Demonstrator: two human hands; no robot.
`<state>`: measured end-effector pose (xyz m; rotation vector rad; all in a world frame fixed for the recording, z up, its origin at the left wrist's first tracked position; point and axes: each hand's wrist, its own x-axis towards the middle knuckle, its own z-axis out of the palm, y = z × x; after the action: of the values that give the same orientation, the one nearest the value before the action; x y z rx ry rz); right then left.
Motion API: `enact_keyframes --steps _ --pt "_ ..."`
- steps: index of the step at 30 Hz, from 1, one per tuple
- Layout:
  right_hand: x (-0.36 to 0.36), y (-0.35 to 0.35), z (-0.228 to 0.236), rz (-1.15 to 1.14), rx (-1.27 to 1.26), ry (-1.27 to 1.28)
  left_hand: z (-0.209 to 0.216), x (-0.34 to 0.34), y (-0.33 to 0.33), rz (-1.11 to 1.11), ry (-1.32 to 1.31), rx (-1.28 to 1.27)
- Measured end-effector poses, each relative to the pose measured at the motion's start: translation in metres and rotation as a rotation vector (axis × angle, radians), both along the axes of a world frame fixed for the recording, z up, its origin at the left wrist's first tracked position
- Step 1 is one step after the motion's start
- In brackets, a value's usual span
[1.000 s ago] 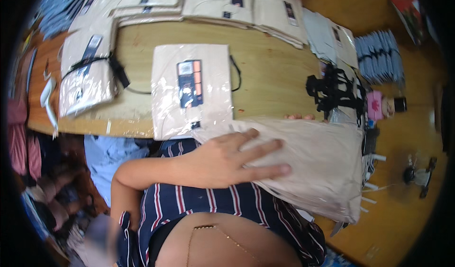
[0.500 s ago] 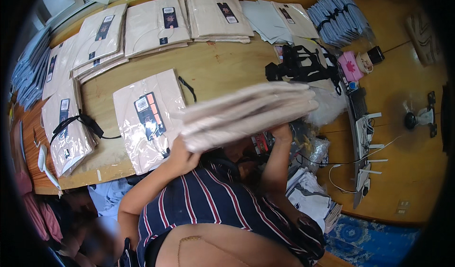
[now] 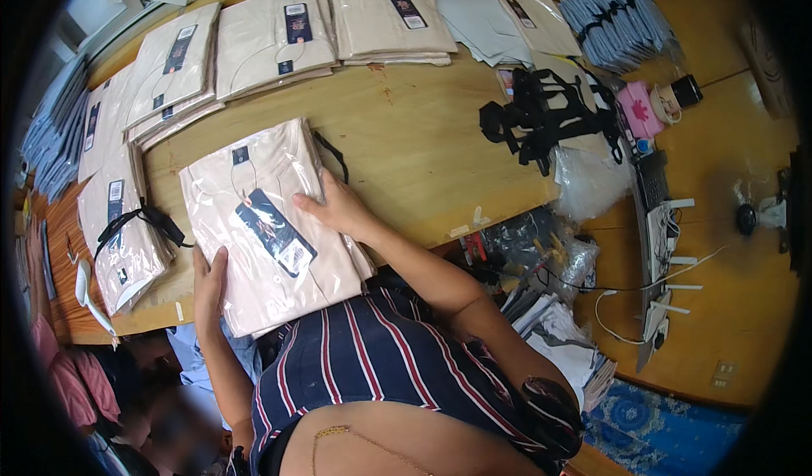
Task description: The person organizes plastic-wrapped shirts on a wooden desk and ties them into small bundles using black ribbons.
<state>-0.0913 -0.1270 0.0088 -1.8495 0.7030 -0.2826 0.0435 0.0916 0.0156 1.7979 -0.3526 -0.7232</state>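
Pale wooden worktable, smooth, lightly stained, its front edge curved by the lens. Nearest: the wearer's navy striped top, woven-looking. Just beyond, over the table's front edge, sat a tilted cream garment bundle, squarish, folded flat, sheathed in glossy creased film, with a dark tag on its upper face. Left hand gripped its left edge, thumb against the film; right hand clasped the opposite edge, thumb lying over the top. Fingertips underneath hidden; could not tell how far they reached. To the left: a similar stack banded with black strap. Farther right: a tangle of flat black straps near crumpled clear plastic. Farthest: a row of wrapped cream packets, soft-cornered, and tied blue-grey bundles, thin-layered.
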Motion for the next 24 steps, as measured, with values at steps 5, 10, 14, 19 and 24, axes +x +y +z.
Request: enact_keyframes --steps 5,10,14,19,24 --pt "-0.013 -0.022 0.005 0.103 -0.162 0.008 -0.005 -0.008 0.007 0.097 0.194 -0.128" --pt "-0.047 -0.046 -0.003 0.214 -0.898 0.209 -0.008 0.024 0.016 -0.118 -0.583 0.301" --pt "-0.070 -0.057 -0.013 -0.092 -1.002 0.334 0.029 0.092 -0.009 0.099 -0.463 0.040" --pt "-0.069 -0.062 -0.029 -0.287 -1.054 0.177 0.038 0.199 -0.078 0.408 0.467 -0.533" --pt "-0.073 -0.066 -0.031 -0.302 -1.060 0.211 0.017 0.273 -0.137 0.593 0.775 -0.548"
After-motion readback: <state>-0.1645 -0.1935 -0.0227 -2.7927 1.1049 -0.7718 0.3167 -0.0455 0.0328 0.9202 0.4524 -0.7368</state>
